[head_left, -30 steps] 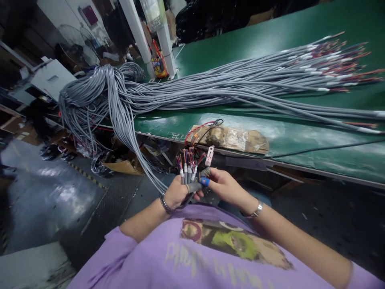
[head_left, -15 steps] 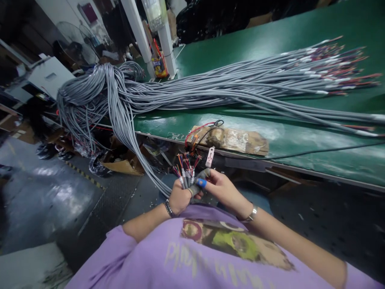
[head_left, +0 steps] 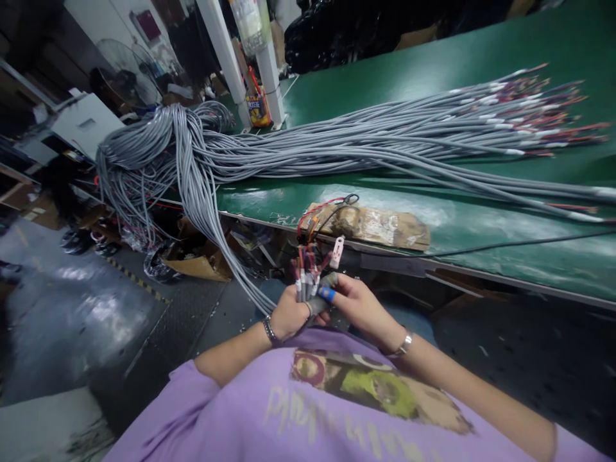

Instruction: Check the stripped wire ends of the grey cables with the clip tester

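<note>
My left hand [head_left: 287,313] is closed around a small bunch of grey cable ends [head_left: 305,277] whose stripped coloured wires point upward. My right hand [head_left: 353,300], with a blue finger cot and a grey one on its fingertips, pinches at the same bunch from the right. The grey cables run from my left hand down and up to the large grey cable bundle [head_left: 337,144] draped over the green table [head_left: 433,212]. Both hands sit just below the table's front edge, in front of my purple shirt.
A taped cardboard pad [head_left: 380,223] with red and black wires and a small white tag [head_left: 337,250] sits on the table edge. White posts [head_left: 262,61] stand at the back. Cardboard boxes [head_left: 195,263] and coiled cables lie on the dark floor at left.
The wire ends have drawn together into a tighter upright bunch. Both hands stay close together, shifted slightly right and up in the view as the camera moved.
</note>
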`<state>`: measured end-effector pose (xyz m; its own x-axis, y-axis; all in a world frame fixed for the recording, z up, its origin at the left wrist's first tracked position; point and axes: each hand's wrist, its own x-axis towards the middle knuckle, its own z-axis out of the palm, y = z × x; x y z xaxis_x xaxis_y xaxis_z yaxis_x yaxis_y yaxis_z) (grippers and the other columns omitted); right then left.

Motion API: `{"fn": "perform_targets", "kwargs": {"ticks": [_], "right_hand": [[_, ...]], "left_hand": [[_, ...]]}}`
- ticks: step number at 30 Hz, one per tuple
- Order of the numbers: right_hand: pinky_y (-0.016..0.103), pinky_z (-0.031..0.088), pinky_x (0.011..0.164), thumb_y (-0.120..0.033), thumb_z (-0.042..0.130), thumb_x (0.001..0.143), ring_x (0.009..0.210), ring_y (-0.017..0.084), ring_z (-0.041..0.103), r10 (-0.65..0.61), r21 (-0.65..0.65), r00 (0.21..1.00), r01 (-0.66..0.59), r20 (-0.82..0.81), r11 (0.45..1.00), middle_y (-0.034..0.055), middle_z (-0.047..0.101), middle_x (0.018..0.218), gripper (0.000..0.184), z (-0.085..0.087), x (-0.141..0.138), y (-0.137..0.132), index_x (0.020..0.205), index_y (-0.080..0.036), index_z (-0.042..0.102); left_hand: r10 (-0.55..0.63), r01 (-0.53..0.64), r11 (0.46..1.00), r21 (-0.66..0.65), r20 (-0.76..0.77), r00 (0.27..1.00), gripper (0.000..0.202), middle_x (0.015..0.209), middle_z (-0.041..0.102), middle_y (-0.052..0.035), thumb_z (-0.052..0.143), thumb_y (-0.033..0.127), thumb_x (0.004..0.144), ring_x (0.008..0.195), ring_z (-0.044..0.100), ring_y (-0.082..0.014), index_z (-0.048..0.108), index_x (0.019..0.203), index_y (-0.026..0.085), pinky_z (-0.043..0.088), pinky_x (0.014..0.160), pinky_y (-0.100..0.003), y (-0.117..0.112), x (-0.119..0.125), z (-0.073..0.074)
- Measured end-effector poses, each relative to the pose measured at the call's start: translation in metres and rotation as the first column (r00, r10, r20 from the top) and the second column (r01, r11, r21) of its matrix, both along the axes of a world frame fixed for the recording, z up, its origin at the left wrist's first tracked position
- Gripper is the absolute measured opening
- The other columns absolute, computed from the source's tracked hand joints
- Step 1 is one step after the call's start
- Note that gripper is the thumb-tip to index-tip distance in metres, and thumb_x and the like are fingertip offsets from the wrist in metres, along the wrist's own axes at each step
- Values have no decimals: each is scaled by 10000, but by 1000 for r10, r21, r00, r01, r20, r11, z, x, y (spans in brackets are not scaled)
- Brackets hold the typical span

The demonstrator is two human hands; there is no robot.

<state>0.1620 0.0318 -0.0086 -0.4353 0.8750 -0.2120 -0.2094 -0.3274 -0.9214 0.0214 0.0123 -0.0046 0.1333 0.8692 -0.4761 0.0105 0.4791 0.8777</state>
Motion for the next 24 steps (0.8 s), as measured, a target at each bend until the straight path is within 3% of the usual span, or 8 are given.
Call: {"fn": "perform_targets", "kwargs": {"ticks": [3, 6, 8, 11, 13, 17, 20, 24], "right_hand": [[280, 422, 471, -456, 736, 639, 465, 132, 522, -40, 85, 994, 32, 102, 996, -22, 568, 546, 312, 3, 0, -2, 595, -220, 536], [286, 416, 461, -485, 702, 676, 456, 147, 522, -78, -135, 997, 75, -17, 988, -30, 557, 512, 312, -6, -6, -7, 663, -230, 522], [276, 407, 464, -475, 707, 677, 453, 136, 508, -183, -281, 980, 155, -75, 947, -39, 548, 516, 315, -17, -8, -6, 696, -227, 513], [249, 410, 474, -432, 734, 649, 490, 111, 497, -417, -381, 907, 365, -61, 849, -41, 560, 587, 303, -28, -4, 1, 720, -226, 523], [241, 423, 478, -423, 754, 607, 502, 104, 496, -467, -403, 882, 406, -60, 820, -43, 562, 613, 320, -27, 2, 6, 716, -233, 521], [259, 444, 511, -472, 778, 570, 534, 123, 546, -217, -324, 968, 166, -129, 931, -19, 615, 636, 377, -9, 7, 4, 750, -224, 559], [272, 432, 524, -492, 769, 615, 508, 136, 560, -22, -231, 984, -20, -178, 973, -30, 603, 547, 389, -2, 1, -4, 783, -209, 562], [277, 422, 512, -497, 743, 665, 461, 130, 542, 2, -147, 984, -29, -179, 989, -47, 571, 480, 366, -5, -6, -7, 714, -208, 523]], "left_hand": [[-54, 54, 998, -41, -6, 999, 391, 435, 579, -6, 819, 463, 515, 396, 533, -117, 592, 537, 145, 464, 436, -235, 0, -2, 1], [8, -8, 1000, 10, -6, 1000, 420, 443, 582, -12, 795, 510, 548, 408, 535, -116, 583, 525, 149, 476, 455, -241, -2, -2, -3], [49, -50, 997, 56, 4, 999, 450, 452, 585, -18, 781, 543, 563, 413, 527, -107, 570, 499, 151, 482, 472, -241, -4, -1, -4], [66, -67, 995, 77, 12, 998, 479, 480, 605, -32, 772, 584, 562, 428, 531, -103, 583, 494, 149, 490, 491, -242, -7, 1, -2], [79, -79, 994, 73, 12, 997, 493, 488, 613, -37, 767, 610, 549, 435, 546, -114, 599, 510, 149, 495, 491, -251, -8, 1, 1], [102, -101, 992, 79, -5, 995, 490, 477, 611, -39, 765, 602, 558, 429, 553, -125, 589, 498, 149, 502, 485, -264, -7, 1, 0], [79, -78, 993, 92, -9, 997, 469, 471, 610, -37, 761, 577, 590, 416, 550, -124, 594, 500, 148, 494, 471, -258, -6, -1, -4], [68, -66, 993, 97, -9, 998, 450, 481, 619, -40, 746, 569, 625, 412, 556, -132, 628, 552, 141, 493, 466, -265, -7, -3, -11]]}}
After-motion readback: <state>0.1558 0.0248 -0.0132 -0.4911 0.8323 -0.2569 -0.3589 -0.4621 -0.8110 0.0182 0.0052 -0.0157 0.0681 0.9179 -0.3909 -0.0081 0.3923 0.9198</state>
